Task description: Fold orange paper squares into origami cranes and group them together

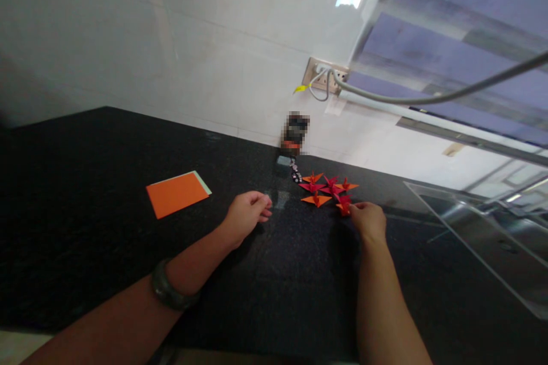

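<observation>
Pinched between the thumb and fingers of my right hand is an orange origami crane, at the near right edge of a group of folded cranes. Others in the group include a front orange crane, a red crane and a far orange crane. My left hand hovers over or rests on the counter left of the cranes, its fingers curled in and nothing visible in them. Farther left lies a stack of square paper, orange on top with pale green showing beneath.
The black countertop meets a white tiled wall. A phone, blurred by pixels, leans there with a patterned strap. A wall socket carries a grey cable. On the right is a steel sink.
</observation>
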The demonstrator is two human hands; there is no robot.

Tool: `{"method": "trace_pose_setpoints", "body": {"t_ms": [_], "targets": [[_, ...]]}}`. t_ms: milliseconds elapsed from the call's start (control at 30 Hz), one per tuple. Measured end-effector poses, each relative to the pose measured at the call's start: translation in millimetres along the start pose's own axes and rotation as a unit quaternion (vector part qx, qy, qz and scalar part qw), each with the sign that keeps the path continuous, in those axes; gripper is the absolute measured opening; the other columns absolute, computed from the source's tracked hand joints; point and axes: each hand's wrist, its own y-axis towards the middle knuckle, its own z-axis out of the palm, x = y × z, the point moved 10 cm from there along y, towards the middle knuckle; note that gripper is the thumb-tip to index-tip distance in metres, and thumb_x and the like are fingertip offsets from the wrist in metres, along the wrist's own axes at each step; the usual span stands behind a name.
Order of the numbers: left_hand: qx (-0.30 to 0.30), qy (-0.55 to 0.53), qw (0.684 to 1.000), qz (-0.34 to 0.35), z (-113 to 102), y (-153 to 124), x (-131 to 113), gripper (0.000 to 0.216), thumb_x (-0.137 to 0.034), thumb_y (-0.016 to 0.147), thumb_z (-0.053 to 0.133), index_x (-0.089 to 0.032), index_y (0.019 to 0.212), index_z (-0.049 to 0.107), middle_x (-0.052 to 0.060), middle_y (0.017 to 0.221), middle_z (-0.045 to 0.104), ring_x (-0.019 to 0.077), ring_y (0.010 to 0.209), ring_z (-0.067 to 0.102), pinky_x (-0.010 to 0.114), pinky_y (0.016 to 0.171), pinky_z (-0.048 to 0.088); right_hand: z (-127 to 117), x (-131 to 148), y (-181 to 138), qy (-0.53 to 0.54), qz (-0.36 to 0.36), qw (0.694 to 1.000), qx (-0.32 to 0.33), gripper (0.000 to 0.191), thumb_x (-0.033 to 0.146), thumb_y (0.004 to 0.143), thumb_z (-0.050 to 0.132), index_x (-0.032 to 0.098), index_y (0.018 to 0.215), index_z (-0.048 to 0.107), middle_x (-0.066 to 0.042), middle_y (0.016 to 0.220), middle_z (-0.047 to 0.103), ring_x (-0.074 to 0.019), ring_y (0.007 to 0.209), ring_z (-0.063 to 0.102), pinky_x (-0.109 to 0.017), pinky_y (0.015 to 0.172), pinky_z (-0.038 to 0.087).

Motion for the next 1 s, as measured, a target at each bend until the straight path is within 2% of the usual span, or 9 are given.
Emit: {"method": "trace_pose_setpoints", "body": {"t_ms": [67, 133, 200, 300, 467, 600, 767, 933, 1000], "targets": [[0.006, 0.01, 1.0, -0.001, 1.3, -1.1, 0.5, 0.017, -0.027, 0.073, 0.052, -0.012, 0.069, 0.057, 0.002, 0.067, 0.057, 0.0097, 0.057, 0.055, 0.022, 0.051, 0.044, -8.7, 6.1, -3.6, 0.017, -0.005, 1.0, -0.007, 0.021, 0.028, 0.066, 0.052, 0.014, 0.065, 0.067, -0.011, 0.063, 0.065, -0.0226, 0.061, 0.059, -0.028, 0.052, 0.036], [0.039, 0.017, 0.999, -0.014, 8.3, -3.7, 3.6, 0.02, -0.031, 0.074, 0.052, -0.012, 0.071, 0.057, 0.001, 0.064, 0.056, 0.0091, 0.054, 0.054, 0.021, 0.05, 0.043, -16.9, 20.4, -11.4, 0.127, -0.027, 0.992, -0.01, 0.019, 0.03, 0.064, 0.055, 0.013, 0.059, 0.062, -0.006, 0.051, 0.059, -0.0166, 0.048, 0.053, -0.025, 0.046, 0.034], [0.105, 0.013, 0.994, -0.04, 22.1, -8.8, 9.4, 0.028, -0.04, 0.074, 0.051, -0.012, 0.075, 0.057, 0.001, 0.061, 0.056, 0.0094, 0.052, 0.054, 0.022, 0.049, 0.042, -16.4, 54.9, -26.3, 0.259, -0.121, 0.957, 0.039, 0.024, 0.036, 0.066, 0.056, 0.013, 0.059, 0.058, -0.001, 0.047, 0.053, -0.0115, 0.042, 0.047, -0.022, 0.043, 0.033], [0.184, -0.002, 0.98, -0.072, 37.9, -17.8, 16.0, 0.04, -0.051, 0.071, 0.051, -0.013, 0.081, 0.057, 0.002, 0.063, 0.059, 0.0109, 0.053, 0.057, 0.023, 0.05, 0.042, -6.9, 103.1, -58.7, 0.354, -0.23, 0.898, 0.124, 0.024, 0.036, 0.066, 0.059, 0.014, 0.058, 0.055, 0.003, 0.048, 0.051, -0.0085, 0.044, 0.043, -0.02, 0.044, 0.033], [0.215, 0.009, 0.975, -0.06, 42.1, -21.3, 16.1, 0.028, -0.039, 0.069, 0.059, -0.013, 0.08, 0.057, 0.002, 0.064, 0.061, 0.0106, 0.055, 0.058, 0.022, 0.051, 0.043, 21.2, 142.7, -98.1, 0.395, -0.286, 0.842, 0.23, 0.018, 0.03, 0.068, 0.06, 0.014, 0.061, 0.057, 0.0, 0.058, 0.057, -0.01, 0.053, 0.049, -0.022, 0.051, 0.037], [0.203, 0.012, 0.978, -0.058, 40.4, -18.6, 17.9, 0.012, -0.023, 0.07, 0.056, -0.013, 0.077, 0.057, 0.002, 0.062, 0.062, 0.0099, 0.051, 0.058, 0.021, 0.05, 0.044, 32.2, 147.1, -104.9, 0.407, -0.275, 0.831, 0.261, 0.018, 0.028, 0.069, 0.061, 0.014, 0.059, 0.056, 0.003, 0.052, 0.052, -0.0077, 0.048, 0.044, -0.02, 0.048, 0.035], [0.16, 0.019, 0.986, -0.049, 34.0, -14.8, 15.7, 0.01, -0.022, 0.069, 0.056, -0.014, 0.075, 0.055, -0.001, 0.057, 0.058, 0.0091, 0.046, 0.055, 0.02, 0.046, 0.042, 47.3, 148.1, -108.3, 0.426, -0.248, 0.807, 0.325, 0.021, 0.032, 0.07, 0.061, 0.014, 0.061, 0.055, 0.002, 0.055, 0.054, -0.0067, 0.047, 0.044, -0.02, 0.045, 0.035], [0.138, 0.074, 0.987, 0.02, 30.5, -15.6, 1.4, 0.013, -0.027, 0.071, 0.054, -0.014, 0.068, 0.054, -0.005, 0.044, 0.049, 0.007, 0.038, 0.046, 0.017, 0.04, 0.036, 46.3, 132.3, -92.5, 0.453, -0.17, 0.839, 0.249, 0.026, 0.038, 0.067, 0.064, 0.016, 0.071, 0.051, 0.007, 0.053, 0.045, -0.0054, 0.043, 0.041, -0.016, 0.038, 0.034], [0.14, 0.085, 0.986, 0.034, 31.3, -16.4, -0.9, 0.014, -0.027, 0.071, 0.054, -0.014, 0.066, 0.054, -0.005, 0.043, 0.048, 0.0068, 0.038, 0.044, 0.017, 0.039, 0.034, 51.2, 132.0, -94.8, 0.455, -0.157, 0.833, 0.273, 0.029, 0.038, 0.064, 0.067, 0.017, 0.078, 0.052, 0.006, 0.058, 0.048, -0.0059, 0.045, 0.044, -0.015, 0.037, 0.037]]}}
